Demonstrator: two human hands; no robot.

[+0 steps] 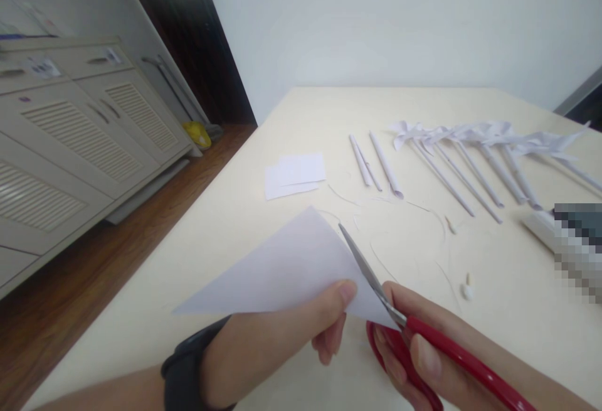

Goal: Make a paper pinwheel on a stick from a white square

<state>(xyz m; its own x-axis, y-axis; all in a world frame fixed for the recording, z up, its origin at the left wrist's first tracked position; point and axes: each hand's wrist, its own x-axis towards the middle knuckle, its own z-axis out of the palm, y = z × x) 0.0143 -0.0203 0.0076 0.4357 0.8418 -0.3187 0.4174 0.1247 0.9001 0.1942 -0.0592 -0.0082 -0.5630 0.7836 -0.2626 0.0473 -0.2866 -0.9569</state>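
My left hand [332, 314], with a dark band on its wrist, pinches a folded white triangle of paper [286, 266] between thumb and fingers. The triangle is held up above the table, its peak pointing away from me. In my right hand [437, 354] is a pair of red-handled scissors [371, 273], my fingers around the handles. The blades lie along the right edge of the paper, near its lower right corner. Whether the paper sits between both blades is hard to make out.
On the cream table [263, 141] lie small white paper sheets [296, 176], rolled paper tubes [385, 163] and a row of paper pinwheels on sticks [470, 135]. Thin paper strips and two small white-tipped pieces [467, 288] lie to the right. Cabinets [79, 141] stand at left.
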